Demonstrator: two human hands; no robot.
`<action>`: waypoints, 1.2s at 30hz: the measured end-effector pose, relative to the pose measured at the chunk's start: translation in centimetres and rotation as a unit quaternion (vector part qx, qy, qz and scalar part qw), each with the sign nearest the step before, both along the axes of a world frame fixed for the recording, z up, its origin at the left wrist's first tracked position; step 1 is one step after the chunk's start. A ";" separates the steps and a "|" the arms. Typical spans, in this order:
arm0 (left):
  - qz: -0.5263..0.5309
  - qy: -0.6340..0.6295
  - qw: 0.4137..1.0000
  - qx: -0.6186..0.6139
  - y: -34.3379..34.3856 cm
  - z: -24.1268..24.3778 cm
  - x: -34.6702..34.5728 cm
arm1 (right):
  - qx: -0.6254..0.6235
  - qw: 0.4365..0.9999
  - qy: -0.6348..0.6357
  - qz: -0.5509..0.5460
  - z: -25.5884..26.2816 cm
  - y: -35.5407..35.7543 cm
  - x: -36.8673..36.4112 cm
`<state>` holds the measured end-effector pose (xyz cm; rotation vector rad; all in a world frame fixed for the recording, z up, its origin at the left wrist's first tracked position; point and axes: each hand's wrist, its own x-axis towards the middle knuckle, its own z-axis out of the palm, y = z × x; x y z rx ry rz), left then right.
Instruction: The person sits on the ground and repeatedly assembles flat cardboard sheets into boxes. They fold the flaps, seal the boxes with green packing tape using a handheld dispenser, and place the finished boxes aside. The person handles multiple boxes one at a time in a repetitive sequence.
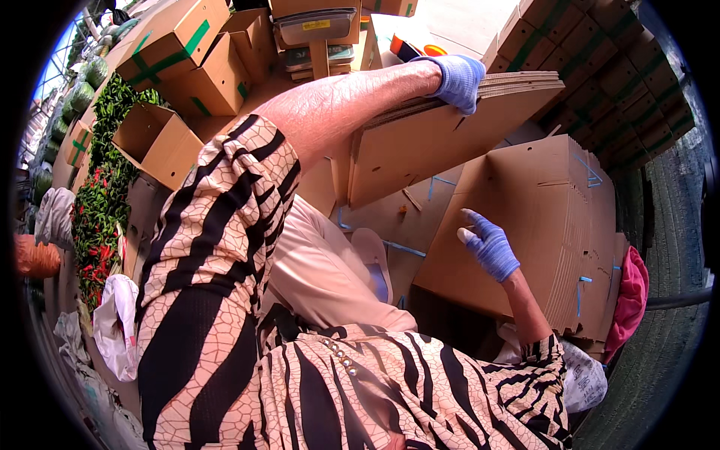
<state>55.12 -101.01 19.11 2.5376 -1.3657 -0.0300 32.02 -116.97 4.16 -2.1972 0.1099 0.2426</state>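
My left hand (461,81), in a blue-violet knit glove, is stretched out far ahead and grips the top edge of a bundle of flattened cardboard boxes (416,149) standing on edge. My right hand (490,246), gloved alike with whitish fingertips, has its fingers apart and holds nothing. It hovers over or just at the near face of a second, thicker stack of flattened cardboard boxes (506,197) leaning at the right; contact cannot be told. Blue strapping pieces (405,248) lie on the ground between the two stacks.
Open cardboard boxes (160,143) stand at the left beside a long heap of green and red chili peppers (104,225). Taped boxes (174,42) are piled behind them. A weighing scale (318,25) stands ahead. A wall of stacked boxes (596,73) rises at the right, near pink cloth (629,301).
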 end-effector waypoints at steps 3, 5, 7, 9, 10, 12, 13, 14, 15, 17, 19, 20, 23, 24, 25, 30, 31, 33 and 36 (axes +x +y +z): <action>0.012 -0.052 0.992 0.115 3.0 2.9 -1.4 | 0.055 0.998 -0.034 0.014 0.6 2.1 0.4; 0.039 -0.044 0.990 0.127 6.1 4.0 -2.2 | 0.067 0.996 -0.039 0.044 1.5 3.1 -0.3; 0.046 -0.050 0.992 0.105 12.0 5.8 -5.9 | 0.100 0.991 -0.023 0.086 3.5 5.7 -2.3; 0.049 -0.057 0.995 0.072 16.6 6.6 -7.5 | 0.098 0.988 -0.014 0.118 5.3 5.9 -2.8; 0.063 -0.063 0.995 0.041 18.0 6.2 -7.7 | 0.069 0.988 -0.017 0.135 6.7 4.4 -2.5; 0.161 -0.062 0.983 0.065 23.7 6.7 -9.4 | 0.072 0.973 -0.062 0.208 4.0 4.7 2.2; 0.196 -0.002 0.980 0.040 26.6 5.3 -10.1 | 0.077 0.979 -0.050 0.183 2.3 5.5 2.4; 0.237 0.045 0.970 0.014 29.7 6.0 -13.2 | 0.070 0.979 -0.053 0.183 2.8 6.8 1.7; 0.251 0.074 0.964 0.050 33.8 8.5 -18.3 | 0.076 0.973 -0.057 0.208 2.8 8.5 1.0; 0.276 0.032 0.960 0.044 40.2 10.4 -25.1 | 0.069 0.969 -0.073 0.224 4.7 10.8 -0.7; 0.361 -0.023 0.932 0.023 45.0 9.6 -29.5 | 0.055 0.955 -0.085 0.280 6.1 13.1 0.6; 0.417 -0.013 0.909 0.025 47.1 9.0 -31.4 | 0.048 0.944 -0.090 0.314 6.3 14.3 2.6; 0.582 -0.069 0.805 0.095 52.3 7.6 -38.5 | 0.019 0.913 -0.129 0.387 7.3 17.4 6.8; 0.611 -0.083 0.782 0.095 54.8 6.4 -41.6 | 0.012 0.908 -0.149 0.391 7.8 18.3 6.4; 0.629 -0.095 0.769 0.065 57.3 4.7 -44.9 | 0.013 0.907 -0.162 0.388 8.1 19.2 5.3; 0.807 0.050 0.549 -0.213 66.2 -5.9 -64.5 | -0.017 0.895 -0.196 0.400 9.9 24.1 0.1; 0.813 0.065 0.523 -0.247 66.6 -8.8 -66.4 | -0.023 0.909 -0.175 0.378 10.1 24.6 -0.2; 0.843 0.080 0.466 -0.256 65.8 -12.3 -72.4 | -0.028 0.894 -0.169 0.415 10.6 25.8 0.3; 0.856 -0.001 0.448 -0.257 63.7 -15.4 -77.8 | -0.033 0.885 -0.151 0.439 10.5 27.6 0.3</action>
